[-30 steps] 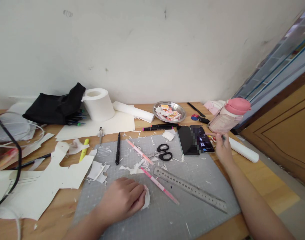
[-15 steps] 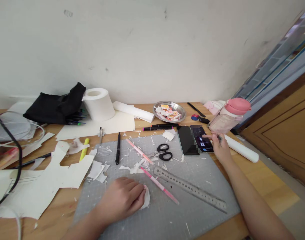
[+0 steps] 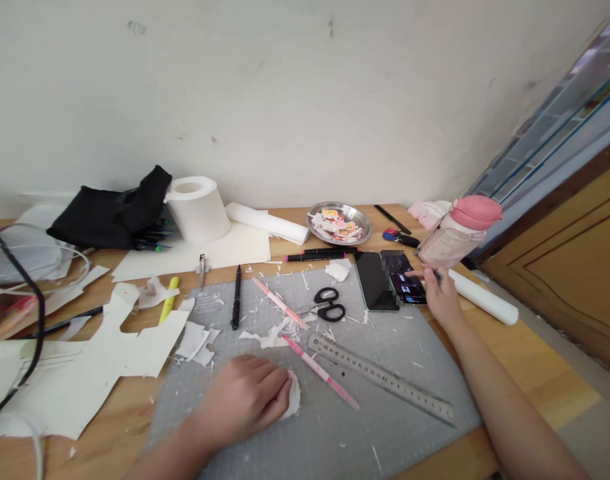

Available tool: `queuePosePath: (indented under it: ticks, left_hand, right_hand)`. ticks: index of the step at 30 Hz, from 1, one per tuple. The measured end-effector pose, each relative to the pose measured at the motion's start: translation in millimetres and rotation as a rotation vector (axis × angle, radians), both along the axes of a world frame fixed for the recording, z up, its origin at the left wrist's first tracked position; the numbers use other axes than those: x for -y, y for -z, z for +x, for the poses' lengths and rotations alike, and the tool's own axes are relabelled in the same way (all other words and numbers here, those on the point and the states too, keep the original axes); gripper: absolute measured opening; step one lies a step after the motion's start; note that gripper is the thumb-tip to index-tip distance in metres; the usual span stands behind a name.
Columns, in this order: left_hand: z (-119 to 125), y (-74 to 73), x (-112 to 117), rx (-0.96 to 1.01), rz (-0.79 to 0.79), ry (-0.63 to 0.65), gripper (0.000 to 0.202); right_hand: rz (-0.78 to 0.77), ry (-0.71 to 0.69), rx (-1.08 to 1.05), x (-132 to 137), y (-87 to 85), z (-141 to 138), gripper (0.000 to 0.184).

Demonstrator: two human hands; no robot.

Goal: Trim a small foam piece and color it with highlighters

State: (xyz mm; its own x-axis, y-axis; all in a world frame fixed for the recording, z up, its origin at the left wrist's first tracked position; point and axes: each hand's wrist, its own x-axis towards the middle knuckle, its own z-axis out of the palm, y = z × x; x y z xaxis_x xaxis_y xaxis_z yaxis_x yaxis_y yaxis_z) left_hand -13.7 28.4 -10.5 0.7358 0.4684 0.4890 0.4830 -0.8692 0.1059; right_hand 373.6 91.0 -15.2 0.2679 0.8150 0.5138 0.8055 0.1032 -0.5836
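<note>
Scissors [image 3: 329, 305], ruler [image 3: 382, 379] between — left hand [image 3: 245, 398] flat on paper scrap [image 3: 295, 395], right hand [image 3: 442, 295] pinching pen [image 3: 439, 274] at phone [image 3: 409, 291]

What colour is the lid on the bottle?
The bottle lid is pink; the head view shows it best.

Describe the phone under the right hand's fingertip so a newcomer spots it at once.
Find the grey cutting mat, then its far right corner, in front of the pink-lidded bottle. Two phones lie side by side there; take the right phone, at the right hand's fingertip. Its screen is lit; the left phone is dark.
</note>
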Motion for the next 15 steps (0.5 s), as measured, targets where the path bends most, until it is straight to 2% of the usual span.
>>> queuePosePath:
  ticks: [7,15]
  left_hand:
    - [-0.5,0.1,0.2,-0.002,-0.009,0.000,0.035]
    - [0.5,-1.8,0.3,0.006,-0.001,0.004,0.035]
  right_hand:
    - [-0.003,0.023,0.000,-1.2,1.2,0.6,0.041]
    - [-0.027,0.029,0.050,-9.2,12.0,7.3,0.040]
